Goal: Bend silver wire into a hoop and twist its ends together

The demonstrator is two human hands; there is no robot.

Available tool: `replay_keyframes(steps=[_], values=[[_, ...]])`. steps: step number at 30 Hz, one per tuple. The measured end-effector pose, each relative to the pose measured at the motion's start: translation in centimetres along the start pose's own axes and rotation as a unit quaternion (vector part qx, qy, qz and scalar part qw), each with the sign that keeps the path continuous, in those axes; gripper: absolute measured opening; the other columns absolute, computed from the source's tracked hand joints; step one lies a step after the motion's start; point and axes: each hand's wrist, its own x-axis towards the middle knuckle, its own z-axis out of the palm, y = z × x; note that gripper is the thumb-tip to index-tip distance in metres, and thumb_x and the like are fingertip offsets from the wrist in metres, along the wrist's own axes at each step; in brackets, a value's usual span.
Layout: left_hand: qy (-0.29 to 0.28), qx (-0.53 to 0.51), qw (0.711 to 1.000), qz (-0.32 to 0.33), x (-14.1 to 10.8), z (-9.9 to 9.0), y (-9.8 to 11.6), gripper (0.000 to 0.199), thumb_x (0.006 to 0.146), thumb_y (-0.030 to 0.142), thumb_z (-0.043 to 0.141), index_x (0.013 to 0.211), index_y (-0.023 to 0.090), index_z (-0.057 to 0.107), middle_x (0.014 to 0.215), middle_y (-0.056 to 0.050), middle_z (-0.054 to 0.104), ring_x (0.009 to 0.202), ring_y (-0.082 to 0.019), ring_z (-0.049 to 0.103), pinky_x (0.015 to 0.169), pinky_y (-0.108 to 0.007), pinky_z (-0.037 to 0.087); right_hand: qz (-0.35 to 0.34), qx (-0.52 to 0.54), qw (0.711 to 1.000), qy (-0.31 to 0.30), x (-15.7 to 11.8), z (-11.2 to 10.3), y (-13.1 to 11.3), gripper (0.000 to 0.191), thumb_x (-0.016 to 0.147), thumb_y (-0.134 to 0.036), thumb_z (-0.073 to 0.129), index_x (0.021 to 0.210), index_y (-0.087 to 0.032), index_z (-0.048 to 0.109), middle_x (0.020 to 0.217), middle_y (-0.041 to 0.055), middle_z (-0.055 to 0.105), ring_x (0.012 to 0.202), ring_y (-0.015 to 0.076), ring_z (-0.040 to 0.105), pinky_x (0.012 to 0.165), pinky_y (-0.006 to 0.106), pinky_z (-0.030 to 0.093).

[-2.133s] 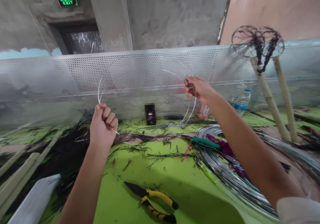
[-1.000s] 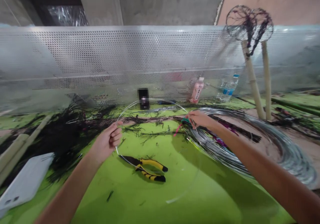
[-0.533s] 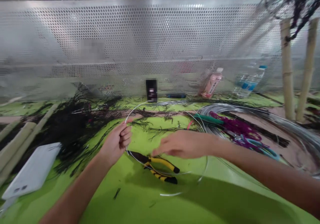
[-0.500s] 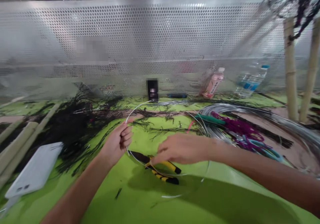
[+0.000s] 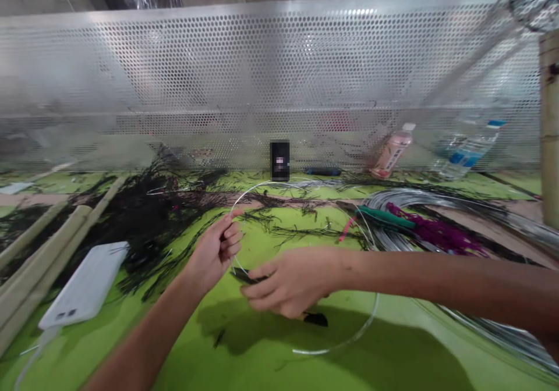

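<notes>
My left hand (image 5: 217,248) is closed in a pinch on a thin pale wire (image 5: 245,191), bent into a wide loop. The wire arcs up from my fingers and comes round on the right to a loose end near the front. Pliers (image 5: 316,319) with black and yellow handles lie on the green surface below the loop. My right hand (image 5: 290,280) is over them with its fingers curled round, hiding most of the handles. Only the dark jaw tip, close to my left hand, and one handle end show.
A large coil of wire (image 5: 395,199), a green-handled tool (image 5: 386,216) and purple strands (image 5: 449,234) lie at right. Two bottles (image 5: 393,152) lean on the perforated metal panel (image 5: 244,59). At left are black fibres (image 5: 135,228), a white phone (image 5: 85,286) and bamboo poles (image 5: 52,245).
My right hand has come down over the pliers and now covers most of them. My left hand keeps its pinch on the wire. The view has shifted slightly left.
</notes>
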Motion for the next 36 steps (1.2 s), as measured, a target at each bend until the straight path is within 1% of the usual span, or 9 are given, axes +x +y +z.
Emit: replay_keyframes(steps=[5,8,13,19,24,28,31,34,36], values=[[0.016,0.0,1.0,0.005,-0.2,-0.2,0.3,0.03,0.098,0.032,0.065,0.123,0.015,0.062,0.118,-0.009,0.066,0.096,-0.02,0.068,0.08,-0.038,0.061,-0.035,-0.021,0.999,-0.02,0.5,0.5,2.3,0.015,0.096,-0.02,0.062,0.089,-0.021,0.075,0.095,0.0016,0.073,0.104,0.0174,0.065,0.093,0.028,0.049],[0.031,0.011,0.999,0.013,0.2,-0.6,0.0,0.031,0.098,0.033,0.064,0.124,0.015,0.062,0.12,-0.009,0.066,0.099,-0.021,0.068,0.083,-0.04,0.06,-0.068,-0.06,0.996,-0.025,1.3,-0.1,3.2,0.026,0.097,-0.009,0.057,0.082,-0.02,0.075,0.093,0.0013,0.073,0.097,0.0166,0.067,0.094,0.029,0.048],[0.061,0.034,0.997,0.032,1.4,-1.4,-1.1,0.033,0.098,0.034,0.064,0.126,0.016,0.061,0.123,-0.01,0.065,0.102,-0.022,0.067,0.085,-0.042,0.06,-0.059,-0.118,0.991,-0.014,2.5,-1.0,3.9,0.034,0.104,-0.013,0.043,0.095,-0.019,0.076,0.101,0.0042,0.074,0.099,0.0184,0.067,0.101,0.035,0.044],[0.044,0.065,0.996,0.033,1.1,-1.7,-0.5,0.033,0.098,0.034,0.064,0.125,0.016,0.061,0.122,-0.01,0.065,0.101,-0.022,0.067,0.085,-0.042,0.06,-0.058,-0.127,0.99,-0.019,2.3,-0.8,3.2,0.029,0.104,-0.017,0.047,0.095,-0.02,0.074,0.101,0.0028,0.073,0.095,0.0157,0.066,0.084,0.031,0.05],[0.043,0.091,0.995,0.023,0.7,-1.8,-0.1,0.033,0.098,0.034,0.064,0.126,0.016,0.061,0.123,-0.01,0.065,0.102,-0.022,0.067,0.085,-0.042,0.06,-0.06,-0.14,0.988,0.011,2.1,-0.3,2.0,0.033,0.105,-0.02,0.042,0.095,-0.022,0.074,0.1,0.0009,0.072,0.096,0.0159,0.064,0.099,0.031,0.045],[0.04,0.094,0.995,0.008,0.7,-1.7,-0.4,0.033,0.098,0.034,0.064,0.126,0.016,0.061,0.123,-0.01,0.065,0.102,-0.022,0.067,0.085,-0.042,0.06,0.032,-0.177,0.983,0.035,0.9,-0.4,3.7,0.036,0.106,-0.019,0.036,0.1,-0.019,0.072,0.101,0.0026,0.071,0.098,0.0182,0.061,0.108,0.037,0.039],[0.024,0.084,0.996,0.005,0.5,-1.5,-0.5,0.033,0.098,0.034,0.064,0.126,0.016,0.061,0.123,-0.01,0.065,0.102,-0.023,0.067,0.085,-0.042,0.06,0.131,-0.214,0.967,0.04,-1.1,-2.6,6.7,0.037,0.105,-0.014,0.032,0.104,-0.013,0.069,0.104,0.0067,0.068,0.101,0.0204,0.059,0.11,0.041,0.035],[0.015,0.065,0.998,0.001,0.4,-1.3,-0.4,0.032,0.098,0.033,0.064,0.125,0.016,0.061,0.122,-0.01,0.065,0.101,-0.022,0.067,0.085,-0.042,0.06,0.231,-0.234,0.944,0.028,-2.9,-5.9,9.8,0.037,0.106,-0.02,0.031,0.099,-0.009,0.065,0.1,0.012,0.064,0.096,0.025,0.058,0.094,0.044,0.042],[0.012,0.051,0.999,-0.001,0.4,-1.1,-0.4,0.032,0.098,0.033,0.064,0.125,0.016,0.062,0.122,-0.01,0.065,0.101,-0.022,0.067,0.084,-0.041,0.06,0.321,-0.215,0.922,-0.022,-3.3,-7.2,11.1,0.043,0.109,-0.032,0.027,0.102,-0.01,0.063,0.104,0.0127,0.062,0.098,0.0263,0.057,0.085,0.041,0.042]])
